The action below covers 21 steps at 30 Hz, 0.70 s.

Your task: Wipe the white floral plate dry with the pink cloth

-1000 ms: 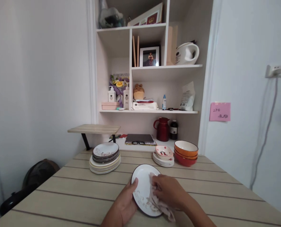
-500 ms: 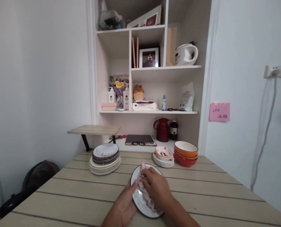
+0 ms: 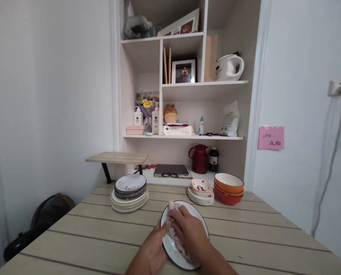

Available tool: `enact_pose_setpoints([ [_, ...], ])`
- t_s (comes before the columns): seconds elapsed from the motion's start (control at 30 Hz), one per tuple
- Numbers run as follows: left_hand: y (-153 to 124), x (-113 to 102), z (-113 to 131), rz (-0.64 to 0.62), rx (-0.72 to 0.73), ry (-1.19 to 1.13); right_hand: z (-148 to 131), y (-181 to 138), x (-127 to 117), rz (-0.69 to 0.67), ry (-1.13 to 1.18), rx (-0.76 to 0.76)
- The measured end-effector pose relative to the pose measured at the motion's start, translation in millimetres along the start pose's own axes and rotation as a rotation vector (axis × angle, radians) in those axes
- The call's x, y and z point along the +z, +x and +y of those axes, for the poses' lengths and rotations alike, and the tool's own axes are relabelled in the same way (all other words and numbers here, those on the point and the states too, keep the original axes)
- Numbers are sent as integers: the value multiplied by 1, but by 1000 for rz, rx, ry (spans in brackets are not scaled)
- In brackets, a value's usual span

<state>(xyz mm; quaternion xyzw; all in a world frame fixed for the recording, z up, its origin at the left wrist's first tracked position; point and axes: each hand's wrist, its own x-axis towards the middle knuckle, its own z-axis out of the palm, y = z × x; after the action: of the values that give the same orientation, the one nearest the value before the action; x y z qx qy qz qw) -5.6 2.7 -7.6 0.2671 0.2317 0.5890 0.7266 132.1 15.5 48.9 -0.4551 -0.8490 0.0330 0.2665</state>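
A white plate (image 3: 197, 214) with a dark rim and a faint printed pattern is tilted above the near part of the table. My left hand (image 3: 155, 246) grips its left edge, thumb on the upper face and the other fingers out of sight beneath. In my right hand (image 3: 189, 233) is a bunched pale pink cloth (image 3: 172, 206), pressed against the plate's face. The fingers are curled round the cloth, and part of it trails down the plate below them.
Stacked plates (image 3: 130, 183) stand at the table's left. To the right are small saucers (image 3: 200, 199) under a square patterned dish (image 3: 202, 186), beside orange and red bowls (image 3: 228, 183). A small raised shelf (image 3: 117, 157), a laptop (image 3: 171, 169) and a red jug (image 3: 199, 158) are behind.
My right hand has shifted slightly across the plate with the cloth, and the plate's right rim shows more. The whole view has swung a little to the left.
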Motion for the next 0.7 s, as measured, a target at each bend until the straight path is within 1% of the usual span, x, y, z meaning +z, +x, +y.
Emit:
enact_pose_setpoints([
  [0.1, 0, -1, 0, -22, -8, -5, 1, 5, -2, 35, -69, 23],
  [0.2, 1, -6, 0, -63, -41, -19, 12, 6, -12, 36, -117, 82],
  [0.3, 1, -10, 0, -56, -49, -27, 25, 2, -27, -30, -129, 115],
  [0.37, 0, -9, 0, -32, -55, -22, 33, -3, -36, -104, -119, 113],
  [0.47, -2, -5, 2, -22, -62, -20, 38, -11, -44, -287, -42, 30],
  [0.57, -4, 0, 3, -14, -64, -15, 31, -16, -41, -465, 92, -99],
  [0.63, -5, 2, 4, 9, -45, 2, 20, -17, -33, -502, 177, -171],
  [0.7, -5, 3, 4, 53, -35, 28, 8, -16, -23, -468, 256, -237],
])
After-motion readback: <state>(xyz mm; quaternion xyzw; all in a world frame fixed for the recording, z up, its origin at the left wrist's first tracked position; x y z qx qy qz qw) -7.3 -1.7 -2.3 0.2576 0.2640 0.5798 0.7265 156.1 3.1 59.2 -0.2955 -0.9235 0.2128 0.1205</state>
